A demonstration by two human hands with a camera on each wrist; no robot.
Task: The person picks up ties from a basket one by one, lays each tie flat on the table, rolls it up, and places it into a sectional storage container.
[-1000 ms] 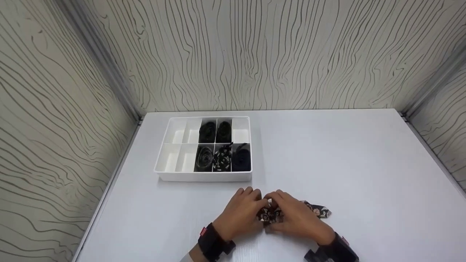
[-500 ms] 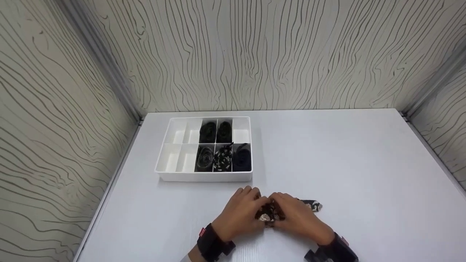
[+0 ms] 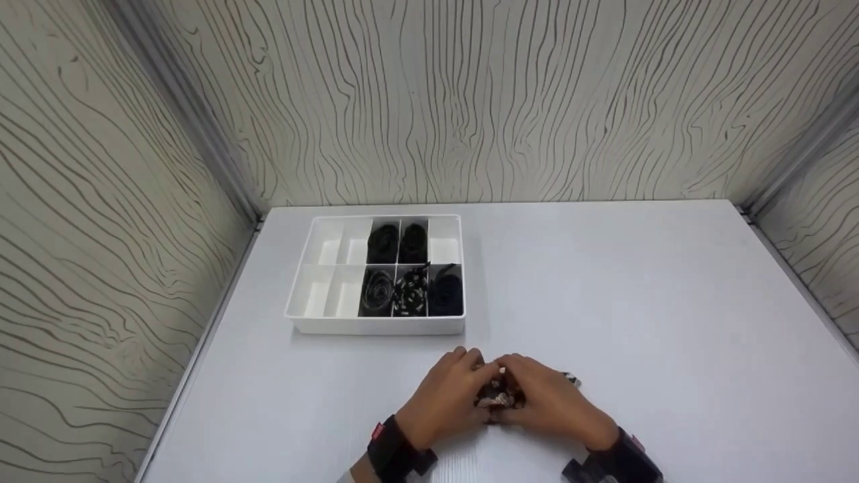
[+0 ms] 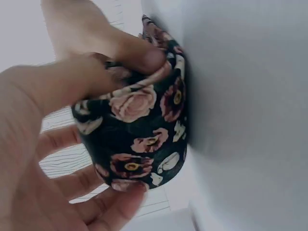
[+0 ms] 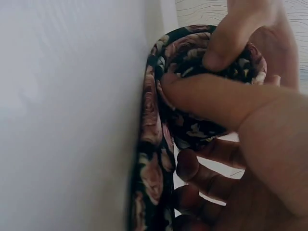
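A dark necktie with pink and cream flowers [image 4: 144, 139] is partly wound into a thick roll on the white table. My left hand [image 3: 448, 396] grips the roll from the left, thumb at its near end and fingertips round its outer side. From the right, my right hand [image 3: 553, 406] holds the same roll, its thumb pressed against the coiled end in the right wrist view. The flat tail of the necktie [image 5: 151, 178] runs along the table from the roll, under the right hand. Only its pointed tip shows past that hand in the head view.
A white divided box [image 3: 379, 327] stands behind the hands, to the left. Several compartments hold dark rolled neckties, among them a navy roll [image 3: 445, 292] and a black-and-white patterned roll [image 3: 411, 293]. Wood-grain panels [image 3: 470, 100] enclose the table [image 3: 637, 288] at the back and sides.
The loose tail has drawn in leftward under the right hand, with much less of it showing now. Both hands stay at nearly the same place round the roll. The box has not moved.
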